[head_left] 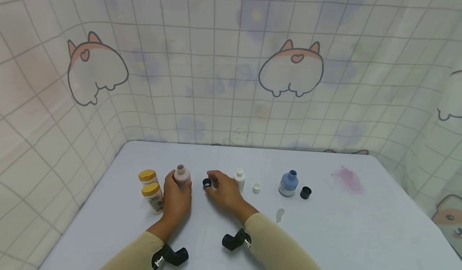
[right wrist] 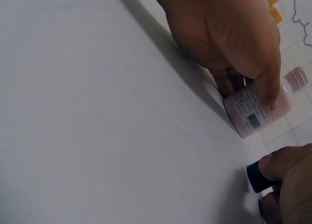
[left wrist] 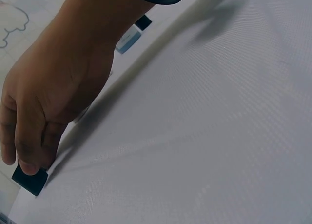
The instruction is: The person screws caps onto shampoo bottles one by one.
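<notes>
A pink bottle (head_left: pixel 182 175) without a cap stands on the table, and my left hand (head_left: pixel 177 201) grips it round the body. In the right wrist view the thumb lies across the label of this pink bottle (right wrist: pixel 246 112), below its bare threaded neck. Just to the right, my right hand (head_left: pixel 225 193) pinches a black cap (head_left: pixel 207 183) low at the table surface. The left wrist view shows the same black cap (left wrist: pixel 30 180) under the fingertips of the right hand.
Two yellow-lidded bottles (head_left: pixel 153 193) stand left of my left hand. Behind my right hand is a small white bottle (head_left: pixel 240 177), with a white cap (head_left: pixel 256 188) beside it. Farther right are an uncapped blue bottle (head_left: pixel 288 185) and another black cap (head_left: pixel 305 192).
</notes>
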The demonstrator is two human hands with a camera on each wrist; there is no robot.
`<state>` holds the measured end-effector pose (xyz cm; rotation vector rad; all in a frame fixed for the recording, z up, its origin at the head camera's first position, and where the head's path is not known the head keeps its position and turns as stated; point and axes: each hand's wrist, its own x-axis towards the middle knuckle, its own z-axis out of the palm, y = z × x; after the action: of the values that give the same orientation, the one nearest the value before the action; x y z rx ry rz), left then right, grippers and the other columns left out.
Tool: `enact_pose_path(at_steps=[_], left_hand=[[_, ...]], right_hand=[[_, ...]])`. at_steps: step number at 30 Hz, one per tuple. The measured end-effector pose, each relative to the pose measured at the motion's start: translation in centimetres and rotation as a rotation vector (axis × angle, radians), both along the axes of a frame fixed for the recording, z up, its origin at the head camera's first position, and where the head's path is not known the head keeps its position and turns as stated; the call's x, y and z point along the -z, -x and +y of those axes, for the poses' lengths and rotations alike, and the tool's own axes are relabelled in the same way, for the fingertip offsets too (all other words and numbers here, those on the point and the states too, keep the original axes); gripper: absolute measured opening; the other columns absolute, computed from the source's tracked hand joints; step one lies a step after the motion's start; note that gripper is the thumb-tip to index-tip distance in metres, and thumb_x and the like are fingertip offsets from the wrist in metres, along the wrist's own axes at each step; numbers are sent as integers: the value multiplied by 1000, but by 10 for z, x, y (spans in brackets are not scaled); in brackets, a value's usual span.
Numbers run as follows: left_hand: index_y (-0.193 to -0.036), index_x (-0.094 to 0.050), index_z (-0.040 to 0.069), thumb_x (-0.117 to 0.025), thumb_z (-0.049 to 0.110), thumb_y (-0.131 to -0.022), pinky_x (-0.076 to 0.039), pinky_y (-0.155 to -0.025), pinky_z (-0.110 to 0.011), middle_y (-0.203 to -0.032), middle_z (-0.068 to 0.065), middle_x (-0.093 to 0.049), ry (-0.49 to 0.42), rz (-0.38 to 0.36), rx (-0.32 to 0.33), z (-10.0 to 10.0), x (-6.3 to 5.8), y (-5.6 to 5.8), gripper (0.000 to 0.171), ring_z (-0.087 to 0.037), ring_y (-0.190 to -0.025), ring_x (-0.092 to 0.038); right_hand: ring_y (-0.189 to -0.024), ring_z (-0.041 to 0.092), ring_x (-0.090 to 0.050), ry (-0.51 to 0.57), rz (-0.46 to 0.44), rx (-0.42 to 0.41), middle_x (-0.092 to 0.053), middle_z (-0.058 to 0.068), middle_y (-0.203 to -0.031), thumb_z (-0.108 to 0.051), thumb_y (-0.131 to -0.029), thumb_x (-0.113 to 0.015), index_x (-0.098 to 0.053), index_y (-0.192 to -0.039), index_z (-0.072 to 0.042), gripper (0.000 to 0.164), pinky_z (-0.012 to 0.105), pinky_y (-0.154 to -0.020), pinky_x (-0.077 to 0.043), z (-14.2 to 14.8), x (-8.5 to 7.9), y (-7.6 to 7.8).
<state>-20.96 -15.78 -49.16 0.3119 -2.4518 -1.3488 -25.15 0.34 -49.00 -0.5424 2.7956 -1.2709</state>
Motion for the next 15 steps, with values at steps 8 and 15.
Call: enact_pose_path(at_steps=[8, 15], left_hand=[[-141, -20, -3, -56, 19, -94, -24, -108, -50, -139, -23, -32, -3, -5, -1, 0, -2, -1, 63, -34, -133, -29], [-141, -21, -2, -56, 19, -94, -26, -108, -49, -139, -22, -33, 2, -17, -4, 2, -2, -2, 62, -33, -133, -30]], right_hand=[[-102, 9, -58, -17, 32, 11, -61, -3, -116, -18, -83, -73, -58, -123, -18, 43, 22, -85, -49, -1, 5, 2], [-103, 8, -57, -28, 45, -13, -61, -4, -115, -21, -83, -73, -60, -121, -17, 41, 24, -87, -48, 2, 6, 0]])
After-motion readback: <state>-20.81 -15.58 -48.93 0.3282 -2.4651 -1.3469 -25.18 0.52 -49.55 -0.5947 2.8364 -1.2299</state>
